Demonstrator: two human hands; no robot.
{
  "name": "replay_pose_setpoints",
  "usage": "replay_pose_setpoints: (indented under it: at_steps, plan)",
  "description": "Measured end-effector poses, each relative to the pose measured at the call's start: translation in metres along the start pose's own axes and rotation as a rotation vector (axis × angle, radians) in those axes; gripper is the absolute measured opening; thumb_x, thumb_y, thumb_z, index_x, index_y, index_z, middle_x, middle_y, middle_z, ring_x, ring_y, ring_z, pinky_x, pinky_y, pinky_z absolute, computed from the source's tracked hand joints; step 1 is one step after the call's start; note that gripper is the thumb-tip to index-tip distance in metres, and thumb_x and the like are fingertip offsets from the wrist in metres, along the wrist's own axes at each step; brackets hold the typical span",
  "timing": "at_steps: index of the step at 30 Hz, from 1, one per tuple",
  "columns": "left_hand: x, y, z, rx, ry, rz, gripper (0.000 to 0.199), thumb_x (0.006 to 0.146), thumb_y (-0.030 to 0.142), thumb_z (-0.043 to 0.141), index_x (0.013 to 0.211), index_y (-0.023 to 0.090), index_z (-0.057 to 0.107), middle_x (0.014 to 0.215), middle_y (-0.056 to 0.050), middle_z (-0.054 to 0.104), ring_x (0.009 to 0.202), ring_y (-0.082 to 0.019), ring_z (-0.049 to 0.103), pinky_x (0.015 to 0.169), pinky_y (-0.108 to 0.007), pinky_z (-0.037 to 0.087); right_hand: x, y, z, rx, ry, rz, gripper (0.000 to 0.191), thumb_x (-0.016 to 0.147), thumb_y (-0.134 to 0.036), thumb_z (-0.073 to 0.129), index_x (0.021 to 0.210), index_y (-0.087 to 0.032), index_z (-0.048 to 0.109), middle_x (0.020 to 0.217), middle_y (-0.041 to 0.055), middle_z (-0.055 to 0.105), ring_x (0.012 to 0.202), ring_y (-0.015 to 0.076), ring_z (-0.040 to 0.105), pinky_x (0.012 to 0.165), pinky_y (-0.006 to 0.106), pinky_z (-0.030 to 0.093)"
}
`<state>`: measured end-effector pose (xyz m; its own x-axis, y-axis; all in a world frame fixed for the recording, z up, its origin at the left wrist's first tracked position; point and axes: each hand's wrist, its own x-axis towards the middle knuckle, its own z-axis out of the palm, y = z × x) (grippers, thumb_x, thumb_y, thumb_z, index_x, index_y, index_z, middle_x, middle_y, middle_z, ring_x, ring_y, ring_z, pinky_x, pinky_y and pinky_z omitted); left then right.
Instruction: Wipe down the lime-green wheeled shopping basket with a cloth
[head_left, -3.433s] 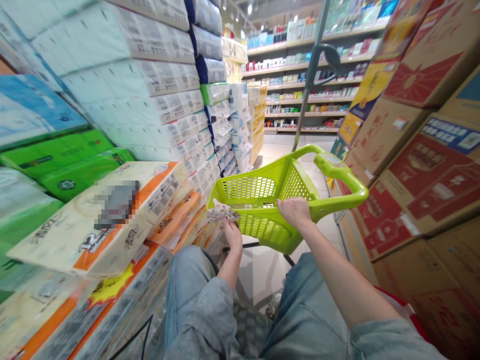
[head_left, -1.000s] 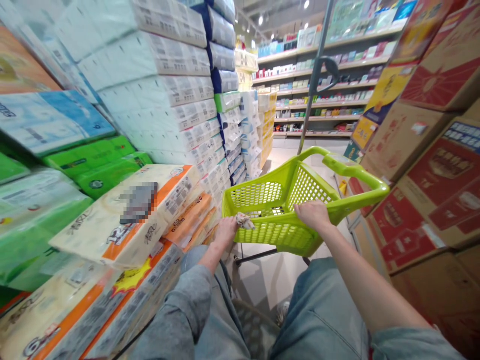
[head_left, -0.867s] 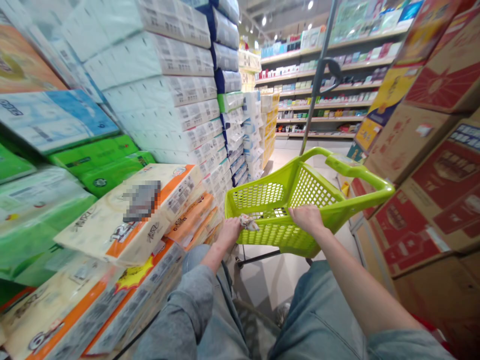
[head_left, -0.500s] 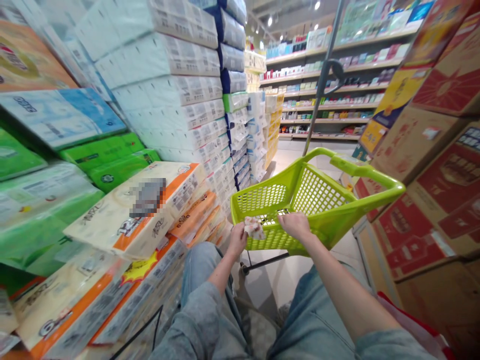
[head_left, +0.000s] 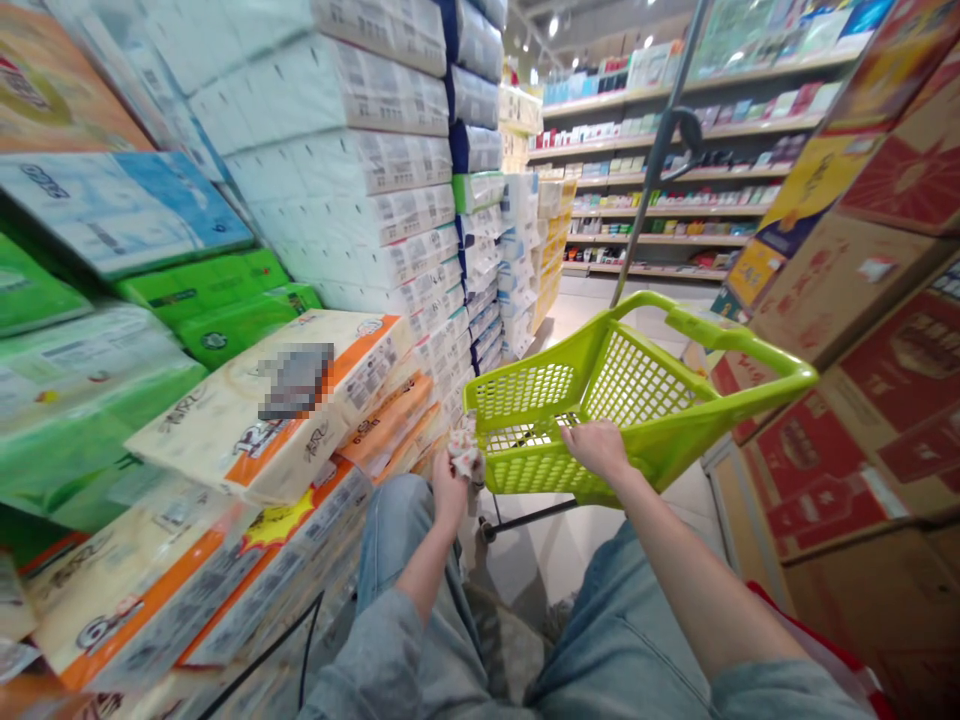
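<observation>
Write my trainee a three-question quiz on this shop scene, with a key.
1. What does the left grip hold?
A) a bottle
B) a crumpled patterned cloth
C) a pen

2. True or false: the right grip is on the cart's side rim.

3. Fill in: the brown-and-red cartons stand on the ___ side of the picture.

Key: 1. B; 2. True; 3. right.
</observation>
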<state>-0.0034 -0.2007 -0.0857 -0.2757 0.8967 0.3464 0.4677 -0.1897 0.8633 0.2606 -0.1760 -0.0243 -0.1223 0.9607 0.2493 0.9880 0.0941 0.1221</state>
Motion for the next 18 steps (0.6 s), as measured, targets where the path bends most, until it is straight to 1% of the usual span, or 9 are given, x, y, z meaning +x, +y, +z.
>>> replay_pose_setpoints:
  at_steps: [1,3,6,7,9,12,15,18]
  plan:
    - [-0.005,0.006,0.008,0.04,-0.023,-0.002,0.012,0.074,0.022,0.053,0.082,0.016,0.059,0.09,-0.006,0.057,0.088,-0.02,0.054,0.082,-0.034,0.044,0.0,-0.001,0.0,-0.001,-0.001,0.001,0.058,0.092,-0.039,0.026,0.069,-0.012,0.072,0.07,0.0145,0.069,0.071,0.0204,0.064,0.071,0.03,0.037]
    - [-0.012,0.013,0.021,0.089,-0.031,0.018,0.011,0.075,0.021,0.052,0.081,0.016,0.06,0.095,-0.008,0.055,0.093,-0.021,0.053,0.086,-0.036,0.043,0.0,-0.001,0.0,-0.003,-0.001,-0.001,0.058,0.092,-0.039,0.026,0.068,-0.012,0.071,0.07,0.0141,0.069,0.071,0.0204,0.064,0.071,0.03,0.037]
    - [-0.009,0.015,0.026,0.095,-0.034,0.04,0.016,0.077,0.022,0.05,0.085,0.017,0.062,0.101,-0.009,0.053,0.1,-0.022,0.051,0.092,-0.036,0.04,0.0,-0.001,0.001,-0.009,0.008,-0.002,0.057,0.092,-0.039,0.027,0.068,-0.013,0.071,0.069,0.0135,0.069,0.07,0.0202,0.064,0.07,0.03,0.037]
    - [-0.005,0.013,0.025,0.094,-0.046,0.027,0.015,0.077,0.022,0.05,0.084,0.017,0.063,0.098,-0.009,0.054,0.099,-0.022,0.052,0.091,-0.036,0.041,0.0,-0.001,0.001,-0.01,0.012,-0.001,0.057,0.092,-0.039,0.027,0.069,-0.013,0.071,0.07,0.0134,0.069,0.07,0.0202,0.064,0.07,0.03,0.037]
    - [0.008,0.009,0.022,0.113,-0.076,-0.041,0.011,0.075,0.021,0.052,0.075,0.016,0.062,0.087,-0.008,0.055,0.09,-0.022,0.054,0.085,-0.036,0.043,0.001,-0.001,0.001,-0.009,0.014,-0.002,0.056,0.092,-0.039,0.027,0.069,-0.013,0.071,0.07,0.0134,0.069,0.071,0.0204,0.064,0.07,0.03,0.037]
    - [0.027,0.004,0.021,0.129,-0.099,-0.153,0.007,0.072,0.018,0.053,0.066,0.016,0.056,0.071,-0.004,0.053,0.076,-0.02,0.053,0.076,-0.034,0.044,0.002,-0.003,-0.001,-0.006,-0.001,-0.013,0.057,0.092,-0.038,0.026,0.069,-0.013,0.072,0.07,0.0133,0.069,0.071,0.0211,0.064,0.07,0.031,0.038]
    - [0.034,0.001,0.025,0.046,-0.056,-0.179,0.003,0.074,0.016,0.05,0.072,0.017,0.052,0.071,-0.002,0.055,0.073,-0.017,0.053,0.074,-0.031,0.043,0.002,-0.006,-0.003,0.003,-0.011,-0.012,0.057,0.092,-0.037,0.026,0.068,-0.014,0.072,0.069,0.0131,0.069,0.071,0.0212,0.064,0.07,0.031,0.038]
    - [0.029,0.0,0.03,-0.041,0.021,-0.212,0.006,0.076,0.017,0.049,0.081,0.018,0.052,0.082,-0.003,0.059,0.081,-0.017,0.055,0.078,-0.03,0.043,0.002,-0.008,-0.005,0.008,-0.026,-0.008,0.057,0.092,-0.037,0.026,0.069,-0.014,0.072,0.069,0.0127,0.069,0.071,0.0211,0.065,0.071,0.031,0.038]
